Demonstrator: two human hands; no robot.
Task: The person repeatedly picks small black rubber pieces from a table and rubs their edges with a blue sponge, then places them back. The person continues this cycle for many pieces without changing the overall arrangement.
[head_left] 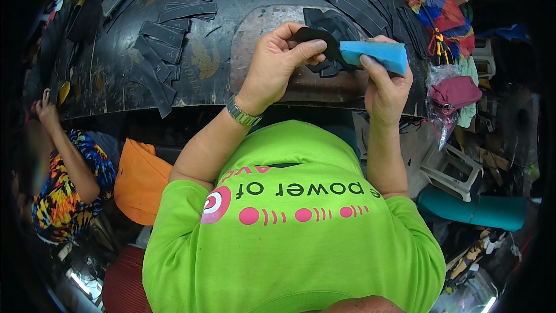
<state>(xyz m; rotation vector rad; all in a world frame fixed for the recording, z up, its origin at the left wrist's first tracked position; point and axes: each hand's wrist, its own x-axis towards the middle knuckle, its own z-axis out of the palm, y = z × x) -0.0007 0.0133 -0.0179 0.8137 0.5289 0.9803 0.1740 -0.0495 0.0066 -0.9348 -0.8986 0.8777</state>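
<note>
My left hand (285,58) pinches a curved, thin black strip (324,37) between thumb and fingers, above the near edge of the dark table. Closed around a blue foam block (376,55), my right hand (387,81) has its thumb on the near side. The foam's left end touches or overlaps the strip; I cannot tell exactly how they meet. Below and behind both hands lies a loose pile of black pieces (330,23), partly covered by them. A metal watch (243,112) is on my left wrist.
Flat black pieces with light marks (159,35) lie in fanned rows across the table (202,58). At right are a maroon pouch (454,94), colourful cloth (443,8) and a grey stool (452,171). An orange seat back (139,182) and another person (75,179) are at left.
</note>
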